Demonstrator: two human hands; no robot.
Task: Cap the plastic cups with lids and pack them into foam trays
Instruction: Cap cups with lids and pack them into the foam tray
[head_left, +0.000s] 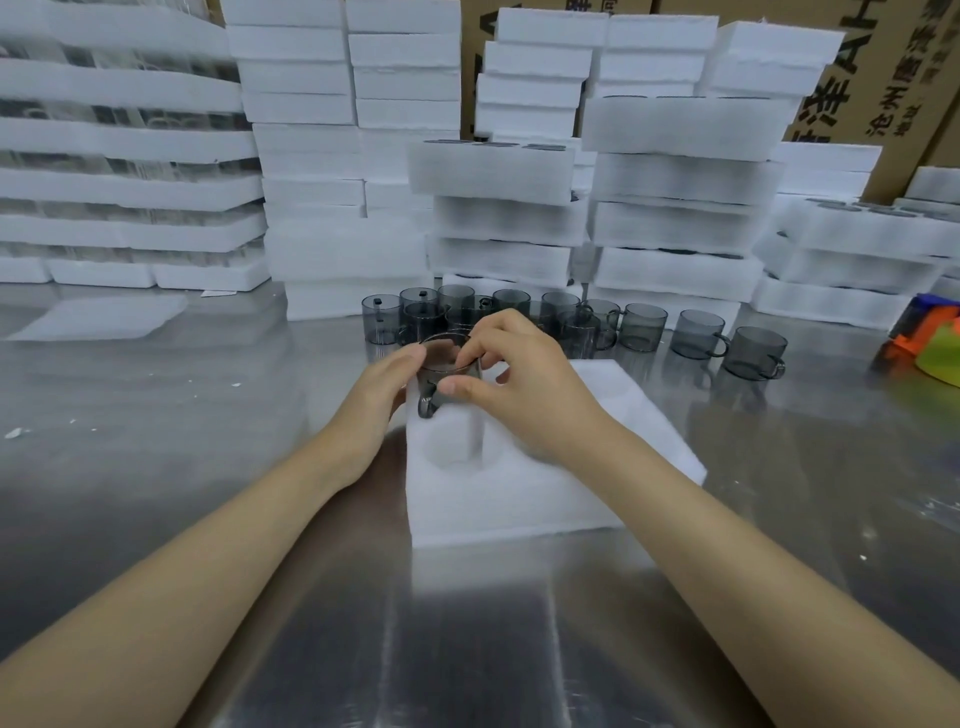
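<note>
A smoky grey plastic cup (441, 371) with a handle sits at the far left corner of a white foam tray (524, 499) lying on the steel table. My left hand (376, 397) holds the cup's left side. My right hand (511, 376) pinches its rim and near wall with thumb and fingers. A round empty pocket (457, 449) in the tray shows just below the cup. Whether a lid is on the cup cannot be made out. Several more grey cups (641, 325) stand in a row behind the tray.
Tall stacks of white foam trays (498, 171) wall off the back and left of the table. Cardboard boxes (872, 78) stand behind them at the right. An orange, blue and green object (930, 338) lies at the right edge. The steel table (208, 415) reaches to the front.
</note>
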